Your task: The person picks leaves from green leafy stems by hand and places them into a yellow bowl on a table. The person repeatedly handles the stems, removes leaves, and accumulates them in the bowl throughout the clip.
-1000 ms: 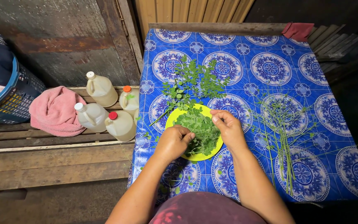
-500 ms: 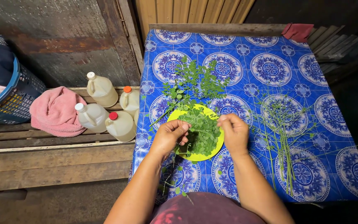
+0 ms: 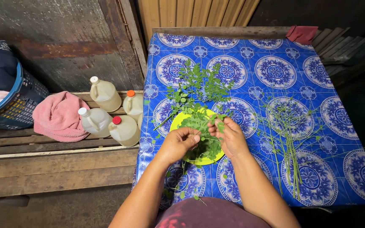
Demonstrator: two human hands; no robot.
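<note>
Drawing closer than before, left hand (image 3: 178, 143) and right hand (image 3: 230, 136) pinch a leafy sprig (image 3: 210, 123) above the yellow plate (image 3: 176, 123).

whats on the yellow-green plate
A heap of small green leaves fills the yellow-green plate; both hands, left hand and right hand, cover its near part.

four jugs (image 3: 106, 114) | pink towel (image 3: 60, 117) | laundry basket (image 3: 11, 99) | red cloth (image 3: 301, 33)

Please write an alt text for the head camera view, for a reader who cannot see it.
Two bare hands, the left hand and right hand, pick small green leaves over a yellow-green plate on a blue patterned tablecloth. Stripped stems lie to the right.
</note>
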